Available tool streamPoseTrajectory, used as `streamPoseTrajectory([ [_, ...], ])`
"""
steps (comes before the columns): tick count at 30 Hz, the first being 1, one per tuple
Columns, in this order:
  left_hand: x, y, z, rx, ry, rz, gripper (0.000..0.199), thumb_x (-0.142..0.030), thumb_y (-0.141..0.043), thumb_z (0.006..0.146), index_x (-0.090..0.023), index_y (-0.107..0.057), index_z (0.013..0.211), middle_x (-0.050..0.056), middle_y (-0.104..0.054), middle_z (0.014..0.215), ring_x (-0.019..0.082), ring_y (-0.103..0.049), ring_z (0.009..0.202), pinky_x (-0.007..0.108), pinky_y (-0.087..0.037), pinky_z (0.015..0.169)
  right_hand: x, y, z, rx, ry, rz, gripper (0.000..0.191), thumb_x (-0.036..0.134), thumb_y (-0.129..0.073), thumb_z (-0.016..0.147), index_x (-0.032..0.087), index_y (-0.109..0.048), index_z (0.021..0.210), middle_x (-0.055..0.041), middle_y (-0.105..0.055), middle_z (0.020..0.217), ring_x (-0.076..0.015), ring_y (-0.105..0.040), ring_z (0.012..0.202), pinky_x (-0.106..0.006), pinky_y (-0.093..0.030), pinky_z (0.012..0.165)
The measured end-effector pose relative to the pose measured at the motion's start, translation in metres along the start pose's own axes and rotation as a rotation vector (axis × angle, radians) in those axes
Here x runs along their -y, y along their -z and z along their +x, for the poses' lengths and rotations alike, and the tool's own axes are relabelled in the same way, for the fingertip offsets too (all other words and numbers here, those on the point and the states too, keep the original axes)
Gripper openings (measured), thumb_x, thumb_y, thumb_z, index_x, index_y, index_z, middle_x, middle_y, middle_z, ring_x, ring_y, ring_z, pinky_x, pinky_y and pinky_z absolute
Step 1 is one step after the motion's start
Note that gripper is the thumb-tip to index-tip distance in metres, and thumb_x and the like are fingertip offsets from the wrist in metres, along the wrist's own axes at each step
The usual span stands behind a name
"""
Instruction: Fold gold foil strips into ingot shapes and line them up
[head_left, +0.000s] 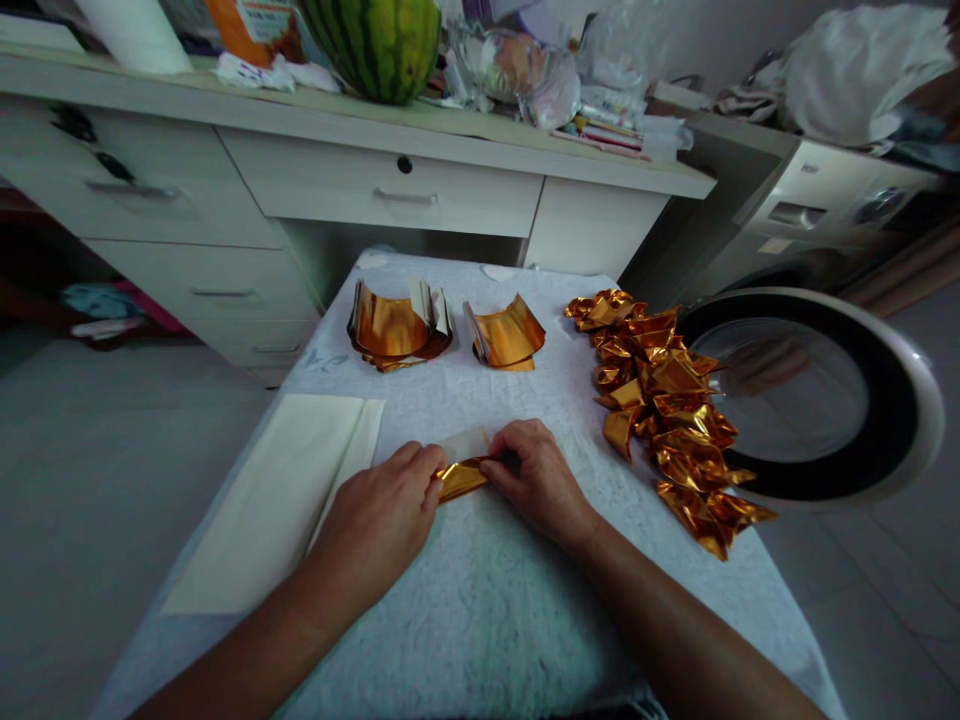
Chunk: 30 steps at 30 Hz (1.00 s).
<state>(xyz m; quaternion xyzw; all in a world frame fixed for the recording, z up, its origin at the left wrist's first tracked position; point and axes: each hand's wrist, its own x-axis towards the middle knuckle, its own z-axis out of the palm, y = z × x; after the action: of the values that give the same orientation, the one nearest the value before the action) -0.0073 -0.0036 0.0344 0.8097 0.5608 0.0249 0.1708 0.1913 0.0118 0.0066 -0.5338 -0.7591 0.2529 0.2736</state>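
Note:
A sheet of gold foil paper [461, 480], partly folded into a narrow strip, lies between my hands on the cloth-covered table [480, 620]. My left hand [397, 500] grips its left end with curled fingers. At the other end, my right hand [536, 475] pinches the edge between thumb and fingers. A pale strip of the paper's backing shows behind the fold. Beyond my hands stand two curled stacks of gold paper, a larger stack [390, 330] and a smaller stack [510, 335]. To the right is a heap of folded gold paper pieces [660, 400].
Pale paper sheets [262, 500] lie at the table's left. Behind is a white drawer desk [330, 180] bearing a watermelon [375, 45], plastic bags and other items. A washing machine [810, 200] stands at the right, its round door [919, 400] open beside the table edge.

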Motion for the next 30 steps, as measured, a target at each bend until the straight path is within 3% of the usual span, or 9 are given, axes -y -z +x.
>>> streamPoseTrajectory([
  [6, -0.001, -0.004, 0.001, 0.045, 0.009, 0.061, 0.019, -0.018, -0.037, 0.095, -0.020, -0.056, 0.097, 0.005, -0.062, 0.093, 0.022, -0.063, 0.080, 0.034, -0.045, 0.069, 0.001, -0.003, 0.000, -0.024, -0.049, -0.094, 0.013, 0.018, -0.073, 0.078, 0.020, -0.060, 0.081, -0.0045, -0.061, 0.092, -0.0232, -0.050, 0.094, -0.038, -0.039, 0.086],
  [9, 0.001, -0.003, 0.002, -0.049, -0.016, 0.082, 0.016, -0.019, -0.047, 0.092, -0.019, -0.058, 0.103, 0.009, -0.061, 0.101, 0.026, -0.060, 0.095, 0.039, -0.047, 0.084, -0.001, -0.006, -0.001, -0.068, -0.077, -0.125, 0.022, 0.021, -0.074, 0.077, 0.020, -0.060, 0.094, -0.0069, -0.059, 0.100, -0.0257, -0.049, 0.097, -0.041, -0.040, 0.087],
  [13, 0.009, -0.005, 0.007, -0.127, -0.081, 0.008, 0.033, -0.019, -0.055, 0.086, -0.016, -0.056, 0.120, 0.013, -0.057, 0.123, 0.031, -0.052, 0.113, 0.045, -0.043, 0.098, -0.004, -0.008, -0.002, -0.116, -0.113, -0.141, 0.035, 0.024, -0.076, 0.075, 0.020, -0.059, 0.105, -0.0080, -0.058, 0.106, -0.0273, -0.048, 0.100, -0.042, -0.041, 0.088],
  [19, 0.021, -0.012, 0.022, -0.108, -0.072, -0.165, 0.050, -0.025, -0.062, 0.080, -0.019, -0.051, 0.128, 0.010, -0.058, 0.119, 0.028, -0.055, 0.112, 0.042, -0.044, 0.097, -0.003, -0.007, -0.002, -0.079, -0.116, -0.162, 0.031, 0.027, -0.078, 0.074, 0.021, -0.064, 0.101, -0.0080, -0.058, 0.108, -0.0275, -0.048, 0.102, -0.043, -0.040, 0.091],
  [22, 0.020, -0.008, 0.029, -0.058, -0.029, -0.196, 0.048, -0.026, -0.065, 0.075, -0.020, -0.053, 0.122, 0.008, -0.062, 0.109, 0.027, -0.059, 0.104, 0.038, -0.047, 0.089, -0.001, -0.006, -0.001, -0.069, -0.129, -0.163, 0.029, 0.028, -0.078, 0.074, 0.021, -0.065, 0.100, -0.0081, -0.058, 0.108, -0.0273, -0.048, 0.102, -0.043, -0.041, 0.091],
  [26, 0.016, 0.001, 0.036, 0.032, -0.006, -0.174, 0.025, -0.025, -0.064, 0.070, -0.021, -0.059, 0.095, 0.005, -0.064, 0.092, 0.026, -0.060, 0.093, 0.035, -0.046, 0.078, -0.002, -0.006, -0.001, -0.075, -0.115, -0.146, 0.027, 0.027, -0.077, 0.075, 0.022, -0.065, 0.098, -0.0073, -0.057, 0.106, -0.0271, -0.048, 0.102, -0.043, -0.040, 0.090],
  [30, 0.016, 0.003, 0.037, 0.027, -0.045, -0.177, 0.015, -0.022, -0.063, 0.068, -0.021, -0.058, 0.082, 0.005, -0.061, 0.090, 0.027, -0.056, 0.093, 0.036, -0.044, 0.079, -0.003, -0.007, -0.002, -0.093, -0.095, -0.135, 0.026, 0.025, -0.077, 0.074, 0.023, -0.065, 0.097, -0.0072, -0.058, 0.106, -0.0275, -0.049, 0.101, -0.043, -0.040, 0.089],
])
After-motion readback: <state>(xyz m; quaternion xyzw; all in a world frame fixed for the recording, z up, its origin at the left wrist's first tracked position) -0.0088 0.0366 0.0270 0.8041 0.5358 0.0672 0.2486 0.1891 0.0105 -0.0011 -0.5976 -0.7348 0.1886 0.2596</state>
